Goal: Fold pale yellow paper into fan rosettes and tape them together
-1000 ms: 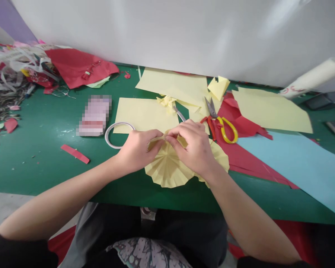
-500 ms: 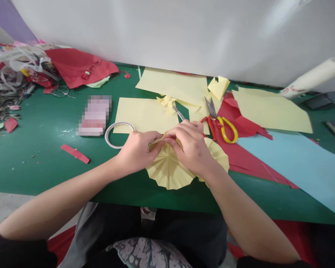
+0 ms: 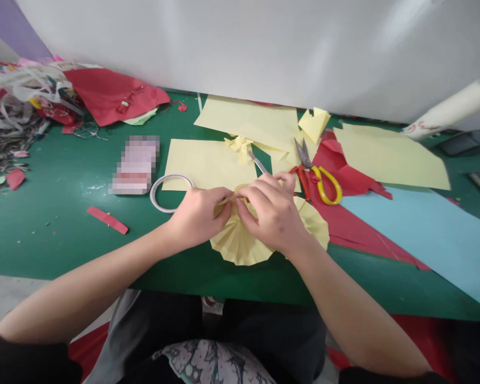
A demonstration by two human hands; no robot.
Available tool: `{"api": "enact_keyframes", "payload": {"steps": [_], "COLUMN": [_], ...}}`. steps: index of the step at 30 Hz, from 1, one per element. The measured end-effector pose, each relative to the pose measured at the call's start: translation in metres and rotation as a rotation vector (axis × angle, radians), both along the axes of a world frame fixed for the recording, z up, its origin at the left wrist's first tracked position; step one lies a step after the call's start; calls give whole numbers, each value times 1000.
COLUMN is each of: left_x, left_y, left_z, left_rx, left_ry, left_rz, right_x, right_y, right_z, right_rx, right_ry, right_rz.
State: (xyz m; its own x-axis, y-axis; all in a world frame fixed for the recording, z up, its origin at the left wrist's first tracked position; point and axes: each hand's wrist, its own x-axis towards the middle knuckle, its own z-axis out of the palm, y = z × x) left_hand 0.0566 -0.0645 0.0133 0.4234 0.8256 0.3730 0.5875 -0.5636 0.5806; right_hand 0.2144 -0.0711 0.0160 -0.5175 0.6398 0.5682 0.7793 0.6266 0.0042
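Between my two hands is a pleated yellow paper fan [image 3: 242, 246], its folds spread out into a scalloped round below my fingers. My left hand [image 3: 202, 216] pinches its upper left edge between thumb and fingers. Close beside it, my right hand [image 3: 274, 213] pinches the paper near the same spot, thumb against forefinger, and covers part of the fan. A second pleated yellow fan [image 3: 314, 224] lies on the table partly under my right hand. The exact fold between the fingertips is hidden.
Left of my hands lie a roll of tape [image 3: 156, 200], a blurred phone-like object [image 3: 136, 165] and a red paper strip [image 3: 107, 220]. Yellow-handled scissors [image 3: 322, 184], yellow sheets [image 3: 212, 162], red paper [image 3: 356, 229] and blue paper [image 3: 428, 229] lie behind and right. Clutter [image 3: 24, 106] fills the far left.
My right hand's fingers have shifted slightly and lifted a little at the pinch. The fan's lower edge has risen slightly. My left hand stays nearly still.
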Motion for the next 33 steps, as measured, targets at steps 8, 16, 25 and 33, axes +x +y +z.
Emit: {"api": "enact_keyframes", "payload": {"steps": [8, 16, 25, 33], "left_x": [-2, -3, -1, -1], "left_y": [1, 0, 0, -1], "left_z": [3, 4, 1, -2], "left_rx": [-64, -51, 21, 81], "left_ry": [-30, -38, -25, 3], "left_rz": [6, -5, -34, -28], "right_x": [1, 1, 1, 0], "right_y": [0, 0, 0, 0], "right_z": [1, 1, 1, 2], "right_rx": [-43, -30, -17, -99], "right_ry": [79, 82, 86, 139], "right_rz": [-2, 6, 37, 26]}}
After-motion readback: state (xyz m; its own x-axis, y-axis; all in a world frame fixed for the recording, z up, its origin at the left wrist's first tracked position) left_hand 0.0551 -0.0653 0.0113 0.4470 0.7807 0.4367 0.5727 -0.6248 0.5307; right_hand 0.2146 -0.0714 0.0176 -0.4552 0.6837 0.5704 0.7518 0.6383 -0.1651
